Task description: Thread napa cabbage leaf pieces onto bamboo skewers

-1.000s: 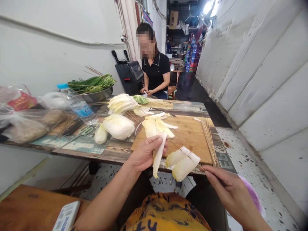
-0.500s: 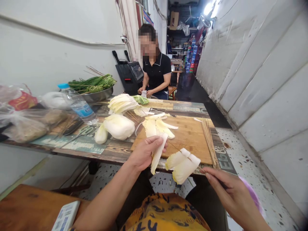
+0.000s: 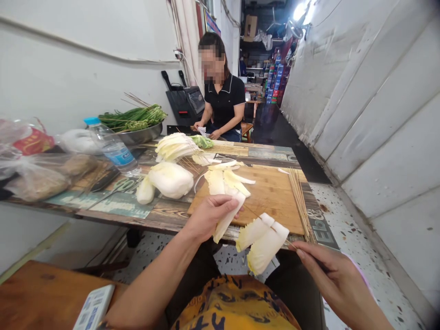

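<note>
Between thumb and fingers, my left hand (image 3: 209,215) pinches a pale strip of napa cabbage leaf (image 3: 227,221) over the near edge of the cutting board. My right hand (image 3: 330,266) grips the near end of a thin bamboo skewer (image 3: 291,244). Threaded on that skewer are cabbage leaf pieces (image 3: 270,243), hanging side by side with yellow frilled edges down. The skewer's far end points toward the leaf strip; whether its tip touches the leaf I cannot tell. More loose cabbage leaves (image 3: 217,181) lie on the wooden cutting board (image 3: 271,192).
Several bare skewers (image 3: 299,197) lie along the board's right side. To the left are a cabbage head (image 3: 171,179), stacked skewered leaves (image 3: 176,146), scissors (image 3: 118,187), a water bottle (image 3: 118,151) and a metal bowl (image 3: 144,134) of greens. A person (image 3: 223,101) sits across the table.
The leaf strip in my left hand has tilted, its lower end swinging left and up. My right hand has shifted slightly right with the skewer. The person opposite moved their hands a little.
</note>
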Tool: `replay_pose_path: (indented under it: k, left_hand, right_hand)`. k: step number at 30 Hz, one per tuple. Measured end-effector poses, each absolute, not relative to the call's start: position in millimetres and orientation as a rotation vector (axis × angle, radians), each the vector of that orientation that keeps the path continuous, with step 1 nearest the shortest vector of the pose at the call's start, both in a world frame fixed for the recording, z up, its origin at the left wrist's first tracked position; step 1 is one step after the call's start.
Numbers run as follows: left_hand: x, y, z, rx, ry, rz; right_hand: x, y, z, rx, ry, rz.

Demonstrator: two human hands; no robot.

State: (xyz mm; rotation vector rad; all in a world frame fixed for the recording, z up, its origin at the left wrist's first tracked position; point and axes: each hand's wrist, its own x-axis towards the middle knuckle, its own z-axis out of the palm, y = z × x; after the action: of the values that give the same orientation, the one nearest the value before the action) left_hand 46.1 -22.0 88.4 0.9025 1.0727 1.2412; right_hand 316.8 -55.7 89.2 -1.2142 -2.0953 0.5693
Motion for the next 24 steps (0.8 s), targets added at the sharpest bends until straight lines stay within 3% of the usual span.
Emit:
replay_pose_path:
  k: [8, 24]
  left_hand:
    - [47, -21, 83, 0.982, 1.103, 1.199]
    - [55, -21, 90, 1.422, 1.172, 1.179]
  right_hand:
    - [317, -52, 88, -1.274, -2.050, 0.774]
    - [311, -46, 88, -1.292, -2.014, 0.795]
